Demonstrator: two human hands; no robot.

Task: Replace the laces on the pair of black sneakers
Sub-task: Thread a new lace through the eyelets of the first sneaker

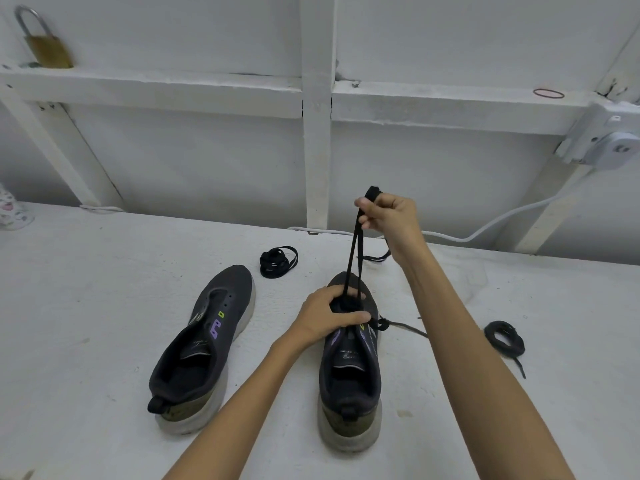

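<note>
**While our left hand [329,315] steadies the right sneaker [349,375], our right hand [391,220] holds its lace [353,251] high**

As the right sneaker stands on the white table [86,306] straight before us, heel toward us and toe away, our left hand lies over its throat. The fingers curl round the upper near the eyelets and grip it. From under those fingers two black strands of the lace rise taut to our right hand. That hand is raised above the toe and closed round the strands, pinching them between thumb and fingers, with a short loop poking out above the fist. A loose end [405,327] trails from the shoe's right side across the table.

We see the left sneaker [204,341] well apart on our left, toe angled rightward, with a pale sole and purple and yellow marks on its side. Just beyond its toe sits a coiled black lace [277,261]. A second coil [504,337] lies to the right of our right forearm.

Behind the table runs a white-painted ledge [156,91]. A brass padlock [46,46] stands on it at far left, and a red rubber band [549,93] lies on it at right. A white cable [502,220] runs along the table's back edge.
</note>
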